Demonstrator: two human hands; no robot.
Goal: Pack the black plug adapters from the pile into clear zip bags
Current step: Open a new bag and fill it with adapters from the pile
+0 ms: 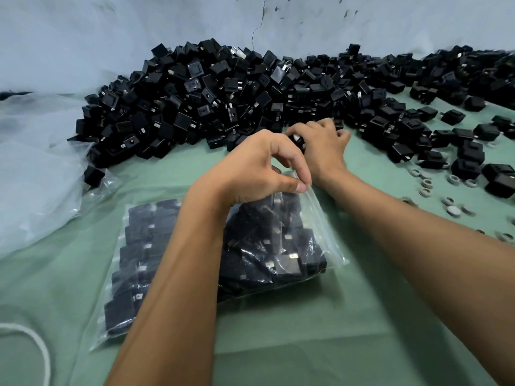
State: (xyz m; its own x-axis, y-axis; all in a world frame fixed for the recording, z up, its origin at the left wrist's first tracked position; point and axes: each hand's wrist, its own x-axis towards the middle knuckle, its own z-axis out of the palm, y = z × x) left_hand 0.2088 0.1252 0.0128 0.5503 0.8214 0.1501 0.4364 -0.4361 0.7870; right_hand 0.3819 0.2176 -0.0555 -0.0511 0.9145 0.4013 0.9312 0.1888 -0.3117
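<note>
Left hand [250,168] is pinching the zip bag [320,218] by its mouth edge. Right hand [320,143] is curling round an adapter [296,140] at the pile [209,107] edge.

Both arms are showing bare the whole way up from the bottom edge, no sleeves, no watch, no bands or rings anywhere I can spot. The left hand [259,168] is showing its back and knuckles, with a short, plain thumbnail, no polish. The right hand [323,143] is looking a bit motion-blurred around the fingertips, so the nails there aren't readable. No gloves on either one.
</note>
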